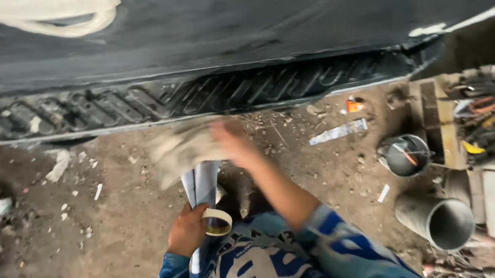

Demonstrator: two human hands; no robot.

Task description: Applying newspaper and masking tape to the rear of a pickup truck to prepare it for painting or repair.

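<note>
Right now my left hand (187, 231) grips folded paper (202, 183) and a tape roll (218, 222); my blurred right hand (233, 141) clutches a rag (181, 147) near the dark, unmasked step (146, 101).

Dark vehicle body panel (220, 23) across top, ribbed black running board (204, 93) below. Dirt floor (112, 205) littered with paper scraps. Metal bucket (404, 155) right, grey pipe (437, 220) near it, cluttered tools (481, 107) beyond.
</note>
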